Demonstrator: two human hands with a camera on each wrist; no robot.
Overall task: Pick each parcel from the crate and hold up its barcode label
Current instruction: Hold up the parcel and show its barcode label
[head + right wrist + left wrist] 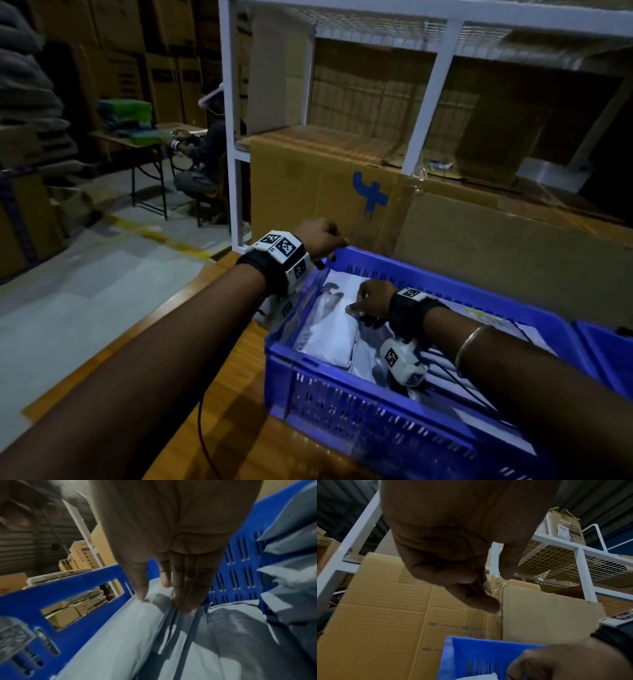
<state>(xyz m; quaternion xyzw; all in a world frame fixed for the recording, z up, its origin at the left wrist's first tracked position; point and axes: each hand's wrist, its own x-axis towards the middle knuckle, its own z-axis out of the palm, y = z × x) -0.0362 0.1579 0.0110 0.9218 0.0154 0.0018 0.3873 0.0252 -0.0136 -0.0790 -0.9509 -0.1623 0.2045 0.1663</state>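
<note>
The right hand (371, 299) reaches into the blue crate (346, 404), its straight-fingered grip pressing a white parcel (334, 337); the left hand (320, 238) (loosely curled, empty) hovers beyond.

Parcels (334, 339) in crate (342, 404); crate on table (239, 394); cardboard boxes (479, 240) behind; rack (424, 102) above.

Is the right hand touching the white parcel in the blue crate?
Touching. In the right wrist view the right hand has its fingertips pressed onto the white parcel inside the blue crate; it is not gripping it.
</note>
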